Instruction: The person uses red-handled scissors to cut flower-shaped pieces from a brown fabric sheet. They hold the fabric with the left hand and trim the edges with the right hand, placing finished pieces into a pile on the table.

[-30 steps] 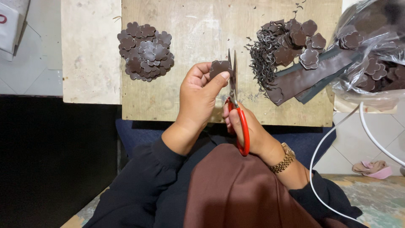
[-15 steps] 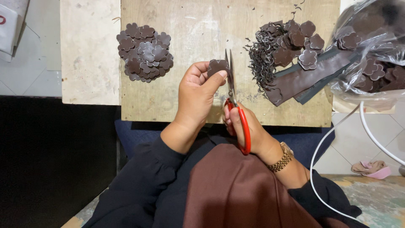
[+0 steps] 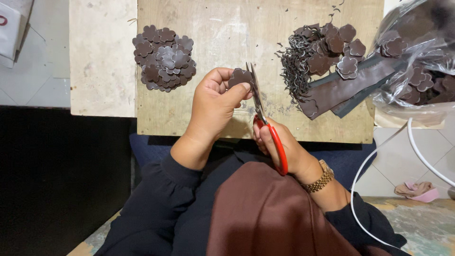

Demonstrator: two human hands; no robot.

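Observation:
My left hand (image 3: 214,104) pinches a small brown flower-shaped piece (image 3: 240,77) between thumb and fingers, above a wooden board (image 3: 218,38). My right hand (image 3: 279,147) grips red-handled scissors (image 3: 265,123), whose blades point upward and touch the right edge of the piece. A pile of cut brown flower shapes (image 3: 163,58) lies on the board to the left. A heap of thin trimmings and uncut flower shapes (image 3: 317,52) lies to the right, beside brown strips (image 3: 350,85).
A clear plastic bag (image 3: 417,61) with more brown flower pieces sits at the right edge. A white cable (image 3: 379,156) loops down on the right. A pale slab (image 3: 102,57) lies left of the board. Tiled floor surrounds it.
The flower piece has turned slightly in my left hand and the scissors have shifted a little along its edge. Everything else is still.

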